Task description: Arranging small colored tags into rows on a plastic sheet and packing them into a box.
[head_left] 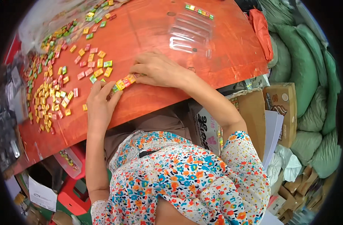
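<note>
A flowered shirt (171,168) sits nearest. Over the near tabletop (141,37), the left hand (99,98) and right hand (157,69) pinch 1 short row of blocks (124,81) between them; loose blocks (70,95) spread left, 1 clear tray (189,37) far right.

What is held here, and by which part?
A row of small coloured blocks, by its ends: left hand at the left, right hand at the right.
</note>
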A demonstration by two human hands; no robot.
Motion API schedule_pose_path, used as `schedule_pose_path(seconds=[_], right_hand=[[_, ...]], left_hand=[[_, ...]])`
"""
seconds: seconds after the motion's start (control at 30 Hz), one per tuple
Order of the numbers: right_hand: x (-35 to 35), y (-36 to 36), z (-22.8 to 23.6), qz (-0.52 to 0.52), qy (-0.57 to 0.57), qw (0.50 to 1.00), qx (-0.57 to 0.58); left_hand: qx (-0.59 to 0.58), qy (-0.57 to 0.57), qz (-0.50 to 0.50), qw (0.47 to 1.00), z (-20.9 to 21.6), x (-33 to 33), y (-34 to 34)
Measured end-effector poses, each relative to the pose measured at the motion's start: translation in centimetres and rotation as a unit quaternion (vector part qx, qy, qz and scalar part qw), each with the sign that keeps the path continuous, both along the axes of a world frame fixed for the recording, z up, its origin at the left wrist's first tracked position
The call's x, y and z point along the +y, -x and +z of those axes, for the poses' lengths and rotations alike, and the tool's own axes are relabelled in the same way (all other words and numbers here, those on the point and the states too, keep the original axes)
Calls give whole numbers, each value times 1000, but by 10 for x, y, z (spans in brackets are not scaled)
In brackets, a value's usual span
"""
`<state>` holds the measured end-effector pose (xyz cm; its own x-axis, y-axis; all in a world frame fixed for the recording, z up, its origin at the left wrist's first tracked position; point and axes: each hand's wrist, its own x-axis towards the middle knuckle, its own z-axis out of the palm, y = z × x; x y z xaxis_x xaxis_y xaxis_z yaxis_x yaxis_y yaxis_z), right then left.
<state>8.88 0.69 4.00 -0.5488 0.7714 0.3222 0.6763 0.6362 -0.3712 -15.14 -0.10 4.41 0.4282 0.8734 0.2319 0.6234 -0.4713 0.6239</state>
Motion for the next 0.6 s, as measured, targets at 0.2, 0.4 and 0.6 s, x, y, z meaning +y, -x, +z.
schedule_pose_path(seconds=[0.2,0.4,0.6], right_hand=[[-12,-97,23,-127,-31,991,14],[8,-182,24,-273,-33,961,16],[36,-229,13,-349,-37,936,-8]], left_hand=[[-37,-43,-160,985,15,59,-102],[-28,-141,-284,948,3,148,-219],[-17,-159,-338,927,-9,198,-283]])
